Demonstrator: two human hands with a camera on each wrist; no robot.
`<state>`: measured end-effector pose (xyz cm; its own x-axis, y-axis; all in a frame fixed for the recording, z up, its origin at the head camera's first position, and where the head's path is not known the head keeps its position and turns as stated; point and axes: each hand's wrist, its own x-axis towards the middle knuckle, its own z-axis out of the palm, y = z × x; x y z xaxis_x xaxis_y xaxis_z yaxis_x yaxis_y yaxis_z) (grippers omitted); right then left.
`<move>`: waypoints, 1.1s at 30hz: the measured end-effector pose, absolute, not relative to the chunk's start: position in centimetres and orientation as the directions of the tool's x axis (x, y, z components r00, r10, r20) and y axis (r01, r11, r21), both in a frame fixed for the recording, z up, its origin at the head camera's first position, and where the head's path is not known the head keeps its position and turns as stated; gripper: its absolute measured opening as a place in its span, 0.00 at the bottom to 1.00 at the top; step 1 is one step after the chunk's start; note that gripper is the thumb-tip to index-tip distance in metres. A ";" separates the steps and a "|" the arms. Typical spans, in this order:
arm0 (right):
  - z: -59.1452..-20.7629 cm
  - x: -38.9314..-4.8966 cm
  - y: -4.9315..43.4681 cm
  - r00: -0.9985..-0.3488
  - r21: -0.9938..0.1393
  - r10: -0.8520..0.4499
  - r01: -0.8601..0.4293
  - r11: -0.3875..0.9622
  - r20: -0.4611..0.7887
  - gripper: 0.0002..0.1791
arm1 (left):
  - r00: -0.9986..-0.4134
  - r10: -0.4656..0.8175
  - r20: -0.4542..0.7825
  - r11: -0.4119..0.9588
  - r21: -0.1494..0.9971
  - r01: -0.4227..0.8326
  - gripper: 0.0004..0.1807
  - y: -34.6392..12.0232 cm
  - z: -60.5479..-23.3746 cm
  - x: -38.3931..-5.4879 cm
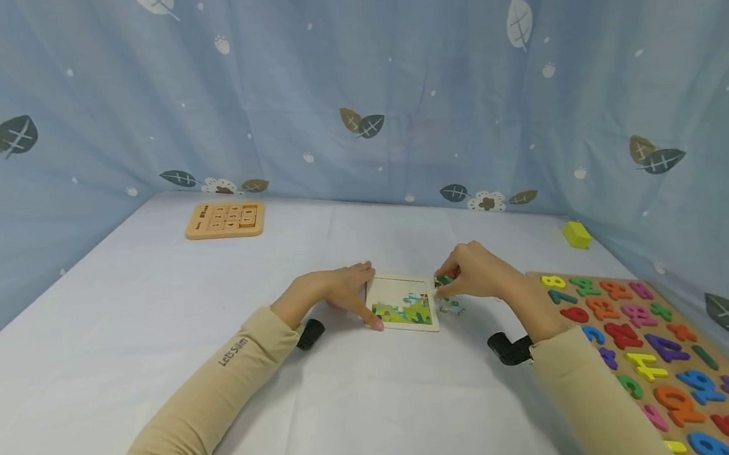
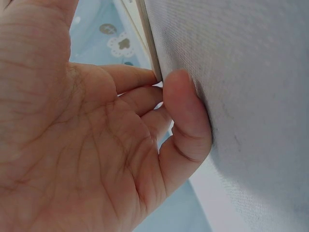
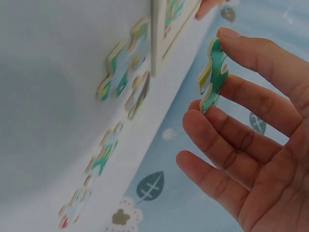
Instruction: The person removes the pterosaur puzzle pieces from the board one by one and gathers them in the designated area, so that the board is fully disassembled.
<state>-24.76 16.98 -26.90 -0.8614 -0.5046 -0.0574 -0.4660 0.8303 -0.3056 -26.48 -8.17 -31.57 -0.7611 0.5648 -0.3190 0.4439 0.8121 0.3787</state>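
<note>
A small wooden jigsaw tray (image 1: pixel 406 331) lies on the white table, with green and yellow pieces fitted along its near part and bare wood behind them. My left hand (image 1: pixel 349 292) rests along the tray's left side, thumb at the near corner and fingers at the far one. In the left wrist view, those fingertips touch the tray's edge (image 2: pixel 153 48). Just right of the tray, my right hand (image 1: pixel 472 272) pinches a green puzzle piece (image 3: pixel 217 72) between thumb and fingers, held up off the table. Loose puzzle pieces (image 3: pixel 123 63) lie beside the tray, partly under that hand.
A wooden number slide puzzle (image 1: pixel 225 220) sits at the back left. At the right lies a board of coloured letters and numbers (image 1: pixel 648 347), partly behind my right forearm. A yellow block (image 1: pixel 576 235) stands near the right edge. A blue leaf-print curtain (image 1: pixel 351 77) borders the table.
</note>
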 end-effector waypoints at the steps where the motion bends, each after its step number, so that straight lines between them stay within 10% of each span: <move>1: -26.9 -24.7 17.2 -0.864 -0.302 -0.500 -0.462 0.834 -0.060 0.19 | -0.761 0.565 -0.320 0.813 0.376 0.445 0.62 -8.2 -31.5 -26.4; 33: -27.9 -23.9 21.8 -0.891 -0.273 -0.438 -0.396 0.877 -0.117 0.19 | -0.767 0.559 -0.315 0.816 0.374 0.441 0.63 -8.1 -31.5 -26.4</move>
<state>-23.88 21.79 -27.94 -0.8912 -0.4382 -0.1169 -0.3955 0.8771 -0.2725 -26.35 -8.05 -31.51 -0.7668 0.5592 -0.3153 0.4414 0.8158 0.3737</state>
